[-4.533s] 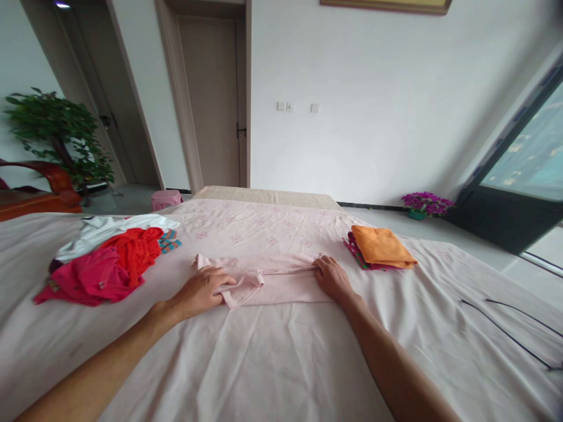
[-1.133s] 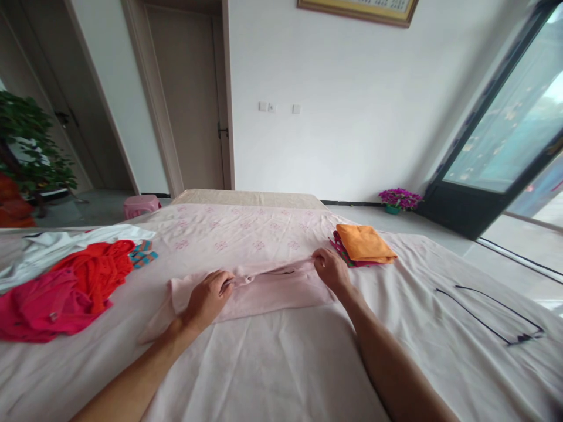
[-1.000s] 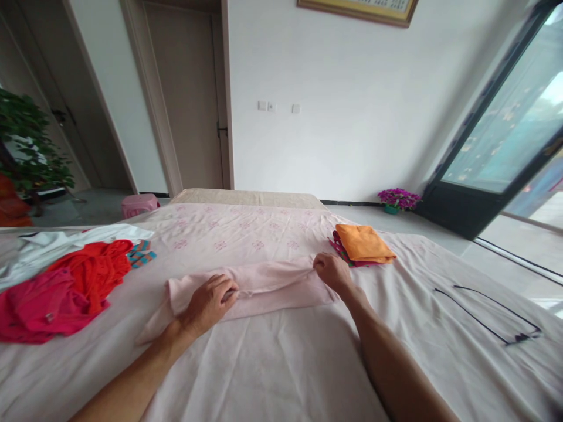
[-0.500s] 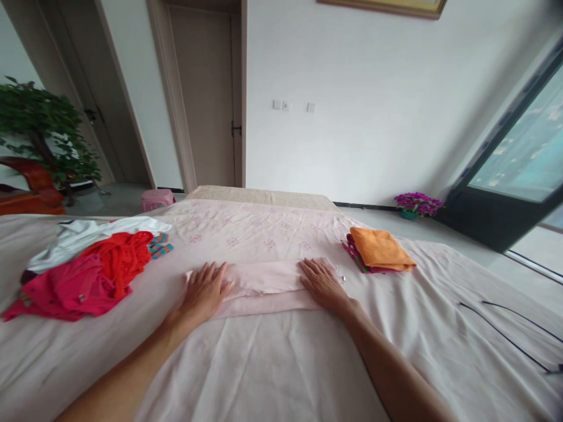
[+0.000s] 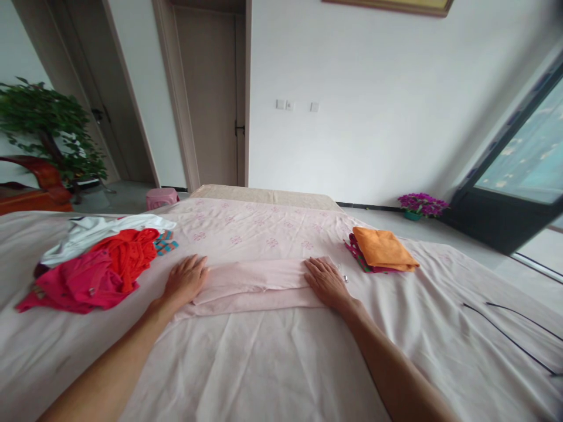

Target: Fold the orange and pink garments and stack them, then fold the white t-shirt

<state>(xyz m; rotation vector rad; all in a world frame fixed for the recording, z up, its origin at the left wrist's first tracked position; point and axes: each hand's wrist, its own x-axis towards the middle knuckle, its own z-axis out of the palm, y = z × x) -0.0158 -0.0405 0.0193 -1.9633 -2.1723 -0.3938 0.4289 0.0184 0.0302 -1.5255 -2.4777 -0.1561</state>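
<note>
A pale pink garment (image 5: 259,278), folded into a long strip, lies across the bed in front of me; its exact kind I cannot tell. My left hand (image 5: 185,280) rests at the strip's left end, fingers stretched out and pointing away from me. Flat on the right end lies my right hand (image 5: 328,284), its fingers extended over the cloth. A small shiny metal piece (image 5: 345,279) shows just beyond the right hand. To the right sits a folded orange cloth (image 5: 383,248) on top of a folded dark magenta one (image 5: 358,258).
A loose heap of clothes lies at left: a white piece (image 5: 97,233), a red piece (image 5: 125,252) and a pink-red piece (image 5: 83,281). Black cords (image 5: 505,337) run over the pale bedsheet (image 5: 272,363) at right. A pink stool (image 5: 162,198) stands past the far edge.
My left hand has slid left along the pink garment to its end, uncovering more of the strip. My right hand stays at the right end. The view has shifted slightly.
</note>
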